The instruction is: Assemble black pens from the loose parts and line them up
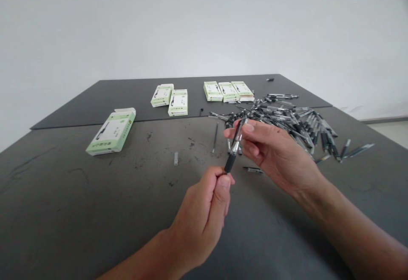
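Note:
A pen (235, 149) with a clear barrel and a black grip is held tilted between my two hands, above the table. My left hand (207, 212) pinches its lower end, with the thumb and curled fingers hiding the tip. Higher up, the thumb and fingers of my right hand (274, 148) close around the clear upper part. Behind my right hand spreads a big heap of similar pens (283, 118), partly covered by that hand. A thin dark refill or pen part (216, 137) lies just left of my right fingertips.
Green-and-white pen boxes stand about: one large at left (110, 133), two in the middle (178, 103), three at the back (213, 91). A small clear piece (176, 158) lies on the dark table (127, 212). One pen piece (270, 79) is near the far edge.

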{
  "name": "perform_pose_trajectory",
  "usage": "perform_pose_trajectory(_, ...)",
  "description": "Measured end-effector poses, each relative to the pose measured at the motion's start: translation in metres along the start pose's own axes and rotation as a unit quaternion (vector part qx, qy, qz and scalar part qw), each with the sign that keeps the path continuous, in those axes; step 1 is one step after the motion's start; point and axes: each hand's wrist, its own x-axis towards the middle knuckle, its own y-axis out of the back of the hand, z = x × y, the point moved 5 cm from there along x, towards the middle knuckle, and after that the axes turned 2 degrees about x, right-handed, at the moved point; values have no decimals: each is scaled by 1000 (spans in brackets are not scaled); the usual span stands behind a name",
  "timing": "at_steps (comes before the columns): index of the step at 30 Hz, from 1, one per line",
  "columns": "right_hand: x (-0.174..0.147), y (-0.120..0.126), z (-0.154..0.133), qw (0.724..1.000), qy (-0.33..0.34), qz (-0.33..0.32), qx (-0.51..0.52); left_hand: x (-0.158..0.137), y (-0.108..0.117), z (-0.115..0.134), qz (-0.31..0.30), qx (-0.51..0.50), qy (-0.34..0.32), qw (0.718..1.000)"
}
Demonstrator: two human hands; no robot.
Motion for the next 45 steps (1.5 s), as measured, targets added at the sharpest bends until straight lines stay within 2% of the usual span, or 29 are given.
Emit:
perform_pose_trajectory(9, -3, -1, 5, 997, -8, -28, -75, 1, 1, 4, 17, -7, 3, 1000)
perform_pose_trajectory(14, -3, -3, 1, 990, 61, -35, -125, 3, 1, 5, 22, -27, 3, 999)
perform_pose_trajectory(19, -6, -6, -4, 968, 151, -31, -196, 4, 2, 6, 24, -17, 11, 1000)
perform_pose_trajectory(26, -12, -3, -5, 920, 201, -29, -336, 5, 3, -2, 34, -10, 21, 999)
perform_pose_trajectory(29, -10, -1, -3, 921, 189, -32, -338, 6, 5, -7, 48, -5, 31, 998)
perform_pose_trajectory(37, -6, -3, 12, 956, 114, -76, -260, 9, 10, -11, 69, 2, 37, 997)
perform_pose_trajectory(45, -7, -9, 15, 969, 80, -104, -210, 10, 12, -11, 72, 8, 39, 997)
